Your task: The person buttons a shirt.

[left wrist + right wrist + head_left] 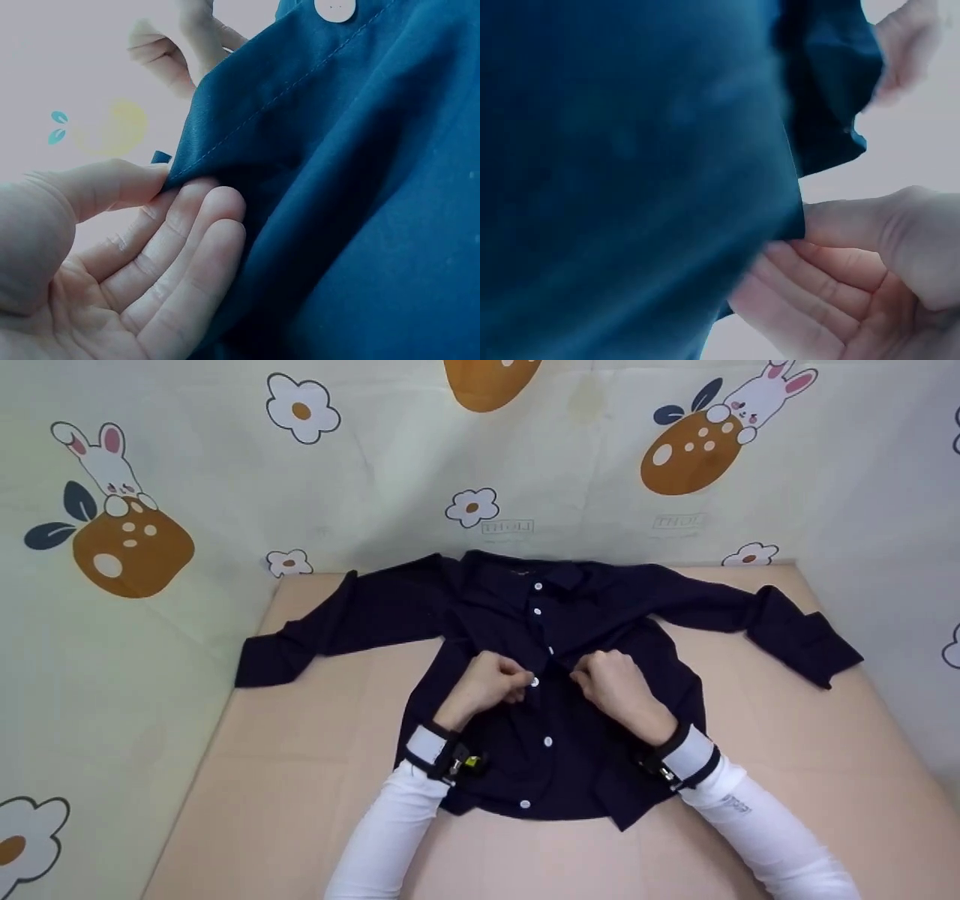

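A dark navy long-sleeved shirt (397,611) lies spread front up, collar at the far side and sleeves out to both sides. White buttons run down its front; the top ones look fastened. My left hand (491,682) pinches one front edge beside a white button (534,682). In the left wrist view, thumb and fingers (214,262) grip a stitched cloth edge (247,112). Across from it, my right hand (615,686) pinches the other front edge. The right wrist view shows the thumb (840,223) pressing that cloth corner (780,214) against the fingers.
The shirt lies on a pale peach table (315,750). Behind and at the sides hangs a light curtain (375,472) printed with rabbits, fruit and flowers. A rolled sleeve end (806,645) reaches the table's right edge; the other cuff (266,660) lies by the left edge.
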A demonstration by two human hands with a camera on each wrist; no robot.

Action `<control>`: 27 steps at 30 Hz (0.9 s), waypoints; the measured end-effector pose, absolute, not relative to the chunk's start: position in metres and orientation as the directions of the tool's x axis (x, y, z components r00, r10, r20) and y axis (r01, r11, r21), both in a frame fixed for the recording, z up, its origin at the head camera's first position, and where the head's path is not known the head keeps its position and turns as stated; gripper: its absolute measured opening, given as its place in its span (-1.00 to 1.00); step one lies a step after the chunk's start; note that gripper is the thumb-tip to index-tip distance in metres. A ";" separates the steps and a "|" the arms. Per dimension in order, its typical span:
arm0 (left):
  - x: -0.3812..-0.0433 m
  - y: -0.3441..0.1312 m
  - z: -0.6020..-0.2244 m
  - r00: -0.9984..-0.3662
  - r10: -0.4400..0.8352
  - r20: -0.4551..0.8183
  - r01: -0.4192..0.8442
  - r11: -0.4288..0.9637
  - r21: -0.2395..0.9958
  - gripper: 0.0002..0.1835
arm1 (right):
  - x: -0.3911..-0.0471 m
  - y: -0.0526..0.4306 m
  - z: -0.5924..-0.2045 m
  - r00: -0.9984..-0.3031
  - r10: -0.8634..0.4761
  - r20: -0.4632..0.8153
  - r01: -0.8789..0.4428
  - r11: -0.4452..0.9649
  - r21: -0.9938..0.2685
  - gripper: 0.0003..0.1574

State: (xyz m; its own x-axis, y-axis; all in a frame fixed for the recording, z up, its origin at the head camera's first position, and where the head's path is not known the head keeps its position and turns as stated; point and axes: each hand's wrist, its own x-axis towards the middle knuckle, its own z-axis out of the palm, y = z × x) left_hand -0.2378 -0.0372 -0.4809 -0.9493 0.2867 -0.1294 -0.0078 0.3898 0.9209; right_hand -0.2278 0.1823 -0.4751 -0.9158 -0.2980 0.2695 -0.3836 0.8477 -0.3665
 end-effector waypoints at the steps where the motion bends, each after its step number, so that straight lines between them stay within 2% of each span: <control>1: -0.238 -0.037 -0.481 -0.950 0.285 -0.129 -0.008 0.389 0.921 -0.83 | -0.229 0.185 -0.474 -0.922 -0.294 0.250 -0.376 0.832 -0.408 -0.90; 6: -0.237 -0.036 -0.481 -0.951 0.284 -0.125 -0.006 0.385 0.923 -0.84 | -0.239 0.196 -0.470 -0.959 -0.262 0.105 -0.261 0.680 -0.685 -0.83; 10: -0.237 -0.035 -0.481 -0.951 0.285 -0.121 -0.002 0.384 0.923 -0.84 | -0.245 0.202 -0.471 -0.964 -0.239 -0.117 0.018 0.379 -0.925 -0.72; 12: -0.237 -0.035 -0.482 -0.951 0.284 -0.119 -0.001 0.382 0.924 -0.84 | -0.247 0.204 -0.473 -0.943 -0.254 -0.216 0.174 0.178 -0.968 -0.73; 14: -0.237 -0.035 -0.482 -0.951 0.285 -0.118 -0.001 0.379 0.926 -0.84 | -0.248 0.205 -0.476 -0.918 -0.290 -0.270 0.285 -0.012 -0.958 -0.80; 17: -0.237 -0.035 -0.483 -0.951 0.283 -0.124 -0.010 0.372 0.928 -0.84 | -0.248 0.205 -0.480 -0.897 -0.331 -0.293 0.362 -0.167 -0.917 -0.84; 19: -0.237 -0.035 -0.483 -0.952 0.280 -0.124 -0.012 0.372 0.928 -0.84 | -0.247 0.204 -0.481 -0.903 -0.324 -0.283 0.344 -0.149 -0.927 -0.84; 22: -0.236 -0.035 -0.482 -0.955 0.270 -0.121 -0.013 0.370 0.929 -0.84 | -0.246 0.204 -0.482 -0.928 -0.275 -0.250 0.258 0.007 -0.966 -0.81; 27: -0.236 -0.035 -0.481 -0.957 0.264 -0.122 -0.019 0.362 0.932 -0.84 | -0.237 0.202 -0.480 -0.967 -0.222 -0.125 0.053 0.303 -0.951 -0.55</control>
